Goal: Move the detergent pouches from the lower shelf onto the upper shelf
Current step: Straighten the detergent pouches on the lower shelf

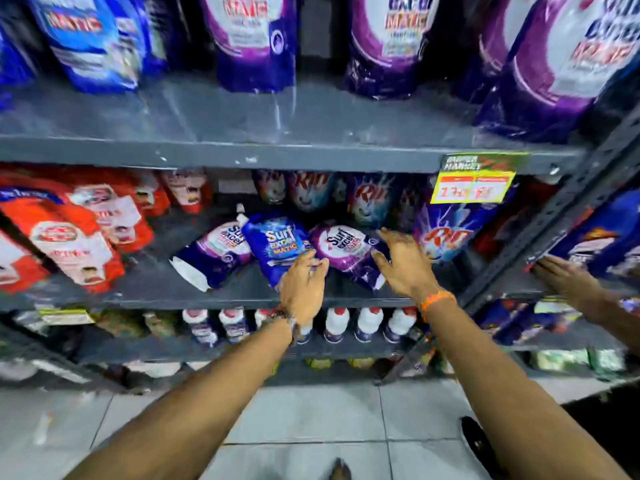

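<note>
Blue pouch [277,245], two purple pouches [216,252] [346,251], lying tilted on lower shelf [207,292]

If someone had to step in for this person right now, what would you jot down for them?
Left hand: on the lower edge of the blue pouch; whether it grips is unclear.
Right hand: open, against the purple pouch.
A third pouch lies to their left, untouched. All three are on the lower shelf.
Done: purple and blue pouches already stand on the upper shelf.
Left: lift these three up into its bare front area.
</note>
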